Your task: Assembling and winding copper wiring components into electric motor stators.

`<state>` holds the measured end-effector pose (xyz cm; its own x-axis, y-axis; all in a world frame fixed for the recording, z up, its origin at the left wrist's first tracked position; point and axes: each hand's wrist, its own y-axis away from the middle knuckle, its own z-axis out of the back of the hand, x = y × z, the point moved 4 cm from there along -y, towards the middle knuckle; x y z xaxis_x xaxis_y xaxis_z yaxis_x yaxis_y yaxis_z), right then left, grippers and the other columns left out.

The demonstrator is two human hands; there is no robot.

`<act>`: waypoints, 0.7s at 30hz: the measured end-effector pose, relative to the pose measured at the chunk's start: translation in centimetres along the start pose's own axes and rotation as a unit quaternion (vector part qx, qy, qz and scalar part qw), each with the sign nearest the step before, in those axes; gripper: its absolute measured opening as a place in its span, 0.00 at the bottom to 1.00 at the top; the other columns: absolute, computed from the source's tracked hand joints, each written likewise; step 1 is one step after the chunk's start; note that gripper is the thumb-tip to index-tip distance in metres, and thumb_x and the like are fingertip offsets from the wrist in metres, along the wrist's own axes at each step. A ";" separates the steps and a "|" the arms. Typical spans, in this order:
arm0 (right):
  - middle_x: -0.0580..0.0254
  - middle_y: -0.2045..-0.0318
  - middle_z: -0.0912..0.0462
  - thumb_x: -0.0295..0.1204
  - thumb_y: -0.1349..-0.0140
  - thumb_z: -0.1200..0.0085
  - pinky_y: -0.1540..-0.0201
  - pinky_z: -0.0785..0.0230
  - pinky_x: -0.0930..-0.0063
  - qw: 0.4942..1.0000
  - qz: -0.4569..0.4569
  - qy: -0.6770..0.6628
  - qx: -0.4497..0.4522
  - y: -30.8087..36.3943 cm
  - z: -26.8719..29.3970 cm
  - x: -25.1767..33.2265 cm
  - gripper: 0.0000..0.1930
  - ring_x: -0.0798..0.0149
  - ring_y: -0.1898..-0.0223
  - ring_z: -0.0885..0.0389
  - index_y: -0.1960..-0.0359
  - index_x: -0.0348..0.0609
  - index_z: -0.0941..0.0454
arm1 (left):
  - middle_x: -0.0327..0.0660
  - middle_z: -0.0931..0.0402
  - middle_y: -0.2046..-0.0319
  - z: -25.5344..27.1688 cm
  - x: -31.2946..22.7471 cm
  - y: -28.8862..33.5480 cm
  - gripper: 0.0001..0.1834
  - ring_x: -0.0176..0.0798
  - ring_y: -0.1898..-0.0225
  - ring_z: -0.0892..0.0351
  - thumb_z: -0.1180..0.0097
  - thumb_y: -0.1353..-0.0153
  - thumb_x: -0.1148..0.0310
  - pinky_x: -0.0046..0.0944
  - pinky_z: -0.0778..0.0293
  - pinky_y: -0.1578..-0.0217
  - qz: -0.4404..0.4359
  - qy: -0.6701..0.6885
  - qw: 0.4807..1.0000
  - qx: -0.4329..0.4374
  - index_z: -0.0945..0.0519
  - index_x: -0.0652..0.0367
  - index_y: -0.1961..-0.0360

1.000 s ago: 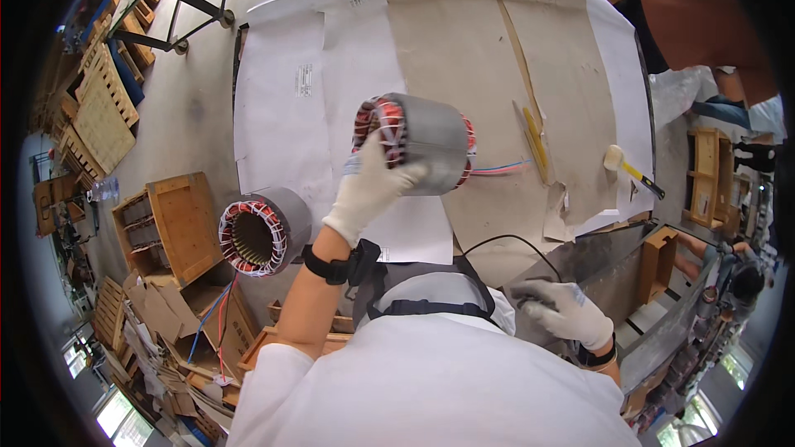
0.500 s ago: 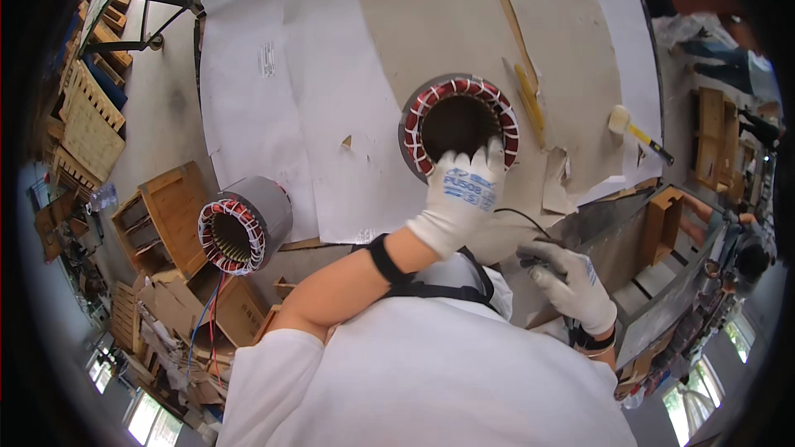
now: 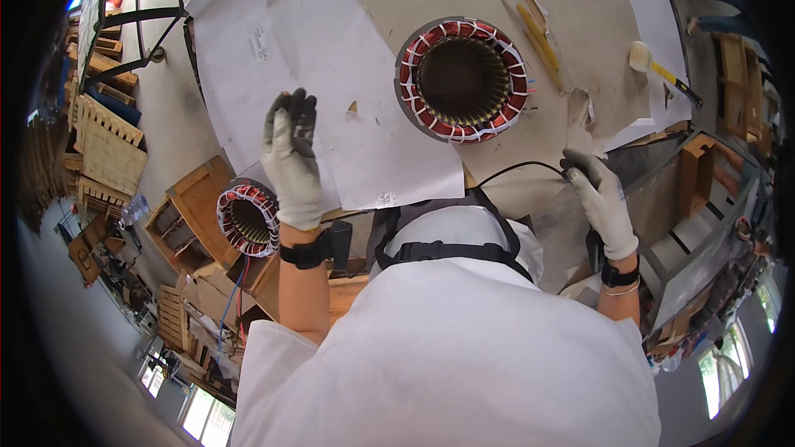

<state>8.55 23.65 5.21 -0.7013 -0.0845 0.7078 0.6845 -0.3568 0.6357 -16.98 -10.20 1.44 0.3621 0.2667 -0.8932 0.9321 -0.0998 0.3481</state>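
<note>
A motor stator (image 3: 411, 108) stands on the paper-covered worktop, its red windings laced with white cord around a dark bore. My left hand (image 3: 293, 167), in a white glove with dark grey fingers, is raised with its fingers stretched out and holds nothing. It is in front of a second, grey stator (image 3: 248, 219) at the left, hiding part of its body. At the right, my gloved right hand (image 3: 603, 207) has its fingertips pinched at the end of a thin black cable (image 3: 522, 164). That cable curves back toward my chest strap.
A mallet (image 3: 662, 74) with a yellow-and-black handle lies at the right of the worktop, and a yellow utility knife (image 3: 540, 45) lies beyond the stator. Wooden crates (image 3: 203, 207) and pallets (image 3: 112, 136) stand left. Another person's legs (image 3: 716, 8) show far right.
My left hand has left the middle stator's rim and swung left, its fingers now outstretched. My right hand has risen slightly with the cable. The view has shifted.
</note>
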 end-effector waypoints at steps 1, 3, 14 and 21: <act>0.51 0.54 0.19 0.28 0.35 0.52 0.46 0.33 0.74 1.000 0.003 0.006 0.001 0.2 -0.2 0.0 0.18 0.65 0.50 0.22 0.45 0.31 0.28 | 0.51 0.25 0.49 -0.7 0.3 0.2 0.16 0.47 0.47 0.24 0.51 0.31 0.67 0.42 0.32 0.41 0.000 -0.001 1.000 0.004 0.28 0.65 0.46; 0.51 0.53 0.19 0.27 0.35 0.52 0.46 0.33 0.74 1.000 0.006 0.009 0.001 0.5 -0.6 -0.4 0.19 0.65 0.50 0.22 0.44 0.31 0.28 | 0.50 0.27 0.46 -2.2 0.7 0.5 0.18 0.45 0.45 0.26 0.52 0.31 0.67 0.42 0.31 0.42 -0.046 -0.143 0.989 -0.006 0.31 0.67 0.44; 0.49 0.53 0.19 0.27 0.36 0.52 0.46 0.33 0.72 0.999 0.023 0.028 0.005 1.6 -3.5 0.0 0.18 0.61 0.49 0.21 0.45 0.33 0.28 | 0.41 0.20 0.80 -17.3 6.7 6.6 0.21 0.45 0.75 0.19 0.41 0.45 0.46 0.43 0.25 0.60 -0.300 -0.684 0.572 0.339 0.22 0.54 0.72; 0.46 0.54 0.19 0.33 0.35 0.53 0.46 0.33 0.70 0.993 0.067 0.064 0.070 -0.2 -7.1 3.7 0.18 0.54 0.50 0.21 0.48 0.34 0.25 | 0.42 0.27 0.88 -16.3 3.1 4.4 0.21 0.44 0.85 0.24 0.41 0.45 0.47 0.41 0.29 0.78 -0.398 -0.620 0.611 0.290 0.25 0.52 0.80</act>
<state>4.40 16.80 5.51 -0.6161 -0.2421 0.7495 0.7876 -0.2016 0.5823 -11.81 5.80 4.88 -0.8173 -0.4429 -0.3687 0.5288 -0.8306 -0.1745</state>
